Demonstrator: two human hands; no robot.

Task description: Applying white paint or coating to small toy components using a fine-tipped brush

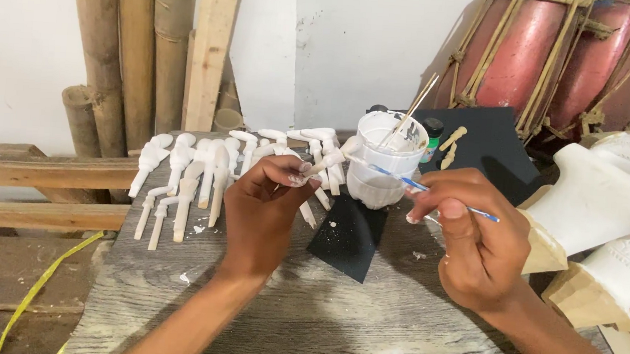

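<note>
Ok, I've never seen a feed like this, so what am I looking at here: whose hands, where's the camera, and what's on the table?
There is no machine here, just one person's two bare hands. The single picture comes from a camera worn on that person's head, looking down at the work.

The left hand pinches a small white carved piece in its fingers. The right hand holds a thin paintbrush with a blue handle, its tip at that piece.

On the grey wooden table lie rows of similar white pieces, a white cup of paint with sticks in it, and a black sheet. Bamboo poles lean behind, red drums stand at the upper right, and larger white carvings sit at the right.
</note>
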